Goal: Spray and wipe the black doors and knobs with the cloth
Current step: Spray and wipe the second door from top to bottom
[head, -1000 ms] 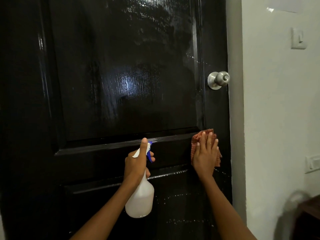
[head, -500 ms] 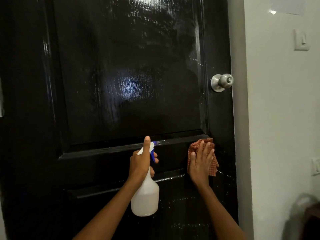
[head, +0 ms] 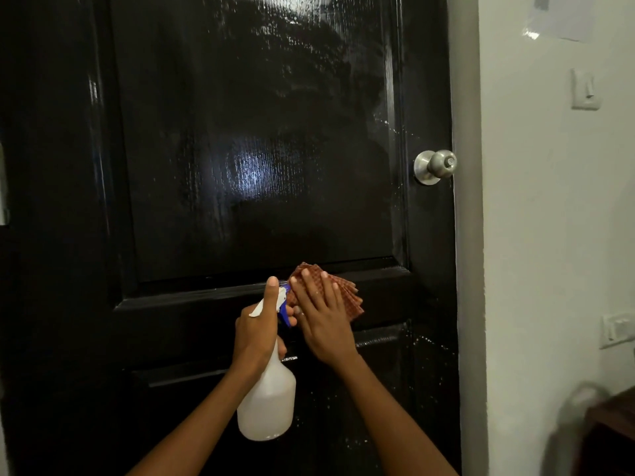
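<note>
Head view gives you the only angle here, so much of the black door (head: 261,149) is cut off: its top and bottom run out of frame, and its left side sinks into shadow where no edge can be made out. Your left hand (head: 256,334) is wrapped round the neck of the white spray bottle (head: 268,403), with the thumb standing straight up along the head; the blue trigger (head: 285,312) shows only as a sliver between your two hands, and whether a finger rests on it cannot be told. Your right hand (head: 323,317) lies flat with fingers spread, pressing the reddish checked cloth (head: 343,293) against the door's middle rail, just beneath the ledge of the upper panel. Most of the cloth is covered by that hand; only its top and right corners stick out. The two hands are nearly touching.

The steel knob (head: 434,165) sits up and to the right, well apart from the cloth, by the door's right edge. Fine droplets speckle the lower right of the door. On the pale wall (head: 549,235) to the right there is a light switch (head: 586,89), a second plate (head: 616,329) lower down, partly cropped, and a sheet of paper (head: 556,15) at the top, cut off. Something dark and wooden (head: 608,434) fills the lower right corner, too dim to identify.
</note>
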